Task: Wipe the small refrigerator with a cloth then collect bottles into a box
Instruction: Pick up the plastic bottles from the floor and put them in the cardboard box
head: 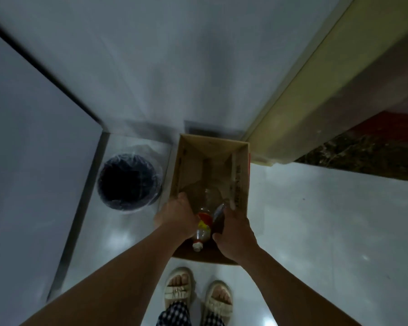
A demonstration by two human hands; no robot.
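Fingers of the left hand (176, 218) are hooked over the box (242, 184) rim; the right hand (236, 234) is closed on its opposite wall. 2 bottles (201, 229) lie inside. A bin (130, 182) stands beside it on the floor (316, 220).

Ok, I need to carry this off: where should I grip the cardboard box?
Probably by the two long side walls of the cardboard box, coming from above. It stands open-topped, and the left hand and right hand are already at the near ends of those walls, bottles lying between.
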